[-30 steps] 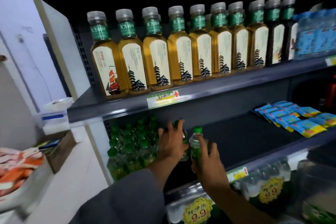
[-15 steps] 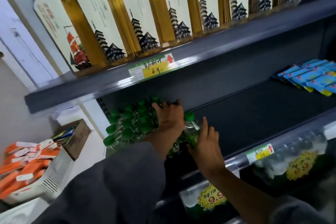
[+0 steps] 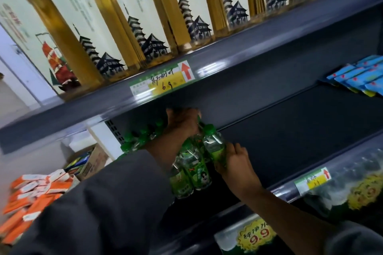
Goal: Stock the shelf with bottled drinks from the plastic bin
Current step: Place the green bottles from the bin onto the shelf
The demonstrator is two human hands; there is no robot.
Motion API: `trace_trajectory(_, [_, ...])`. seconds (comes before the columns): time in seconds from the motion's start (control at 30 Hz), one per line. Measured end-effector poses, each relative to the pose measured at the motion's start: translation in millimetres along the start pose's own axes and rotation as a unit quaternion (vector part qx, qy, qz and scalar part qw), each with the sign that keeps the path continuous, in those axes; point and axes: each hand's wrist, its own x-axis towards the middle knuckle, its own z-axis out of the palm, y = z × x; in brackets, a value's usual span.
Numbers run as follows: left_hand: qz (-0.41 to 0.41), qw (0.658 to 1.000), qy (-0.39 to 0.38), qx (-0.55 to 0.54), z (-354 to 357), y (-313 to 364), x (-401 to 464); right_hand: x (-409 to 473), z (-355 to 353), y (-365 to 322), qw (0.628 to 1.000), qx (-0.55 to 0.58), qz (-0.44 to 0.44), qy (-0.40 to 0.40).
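Several small green-capped bottles (image 3: pixel 192 170) with green labels stand packed at the left end of the dark middle shelf (image 3: pixel 290 141). My left hand (image 3: pixel 182 123) reaches in over their caps and rests on the tops of the rear ones; what its fingers hold is hidden. My right hand (image 3: pixel 234 161) grips the lower body of the rightmost green bottle (image 3: pixel 214 145), which stands tilted against the group. The plastic bin is out of view.
Tall amber tea bottles (image 3: pixel 128 27) line the upper shelf (image 3: pixel 228 56) above a yellow price tag (image 3: pixel 163 82). Blue packets (image 3: pixel 360 74) lie at the middle shelf's far right. Shrink-wrapped water packs (image 3: pixel 352 182) sit below. Orange cartons (image 3: pixel 31 196) fill a white basket at left.
The view has closed in on the shelf. My right hand has brought its bottle in against the group, and my left hand stays on the bottle tops.
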Motion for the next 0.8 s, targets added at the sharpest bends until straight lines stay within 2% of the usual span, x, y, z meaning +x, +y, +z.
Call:
trace_trajectory(0.17, [-0.020, 0.999, 0.043, 0.016, 6.9, -8.4, 14.1, 18.4, 7.2, -1.7, 1.000, 0.009, 0.006, -0.019])
trace_trajectory(0.27, [-0.026, 0.997, 0.065, 0.028, 12.9, -9.9, 24.0, 30.2, 15.2, -2.8, 0.999, -0.032, -0.011, -0.035])
trace_trajectory(0.6, [-0.008, 0.998, 0.050, -0.024, 30.2, -33.1, 62.1, 67.4, 43.1, -6.8, 0.997, -0.054, -0.017, -0.054])
trace_trajectory(0.8, [0.011, 0.997, 0.046, -0.054, 34.5, -47.7, 75.7, 86.7, 64.3, -1.2, 0.999, -0.041, -0.004, -0.028])
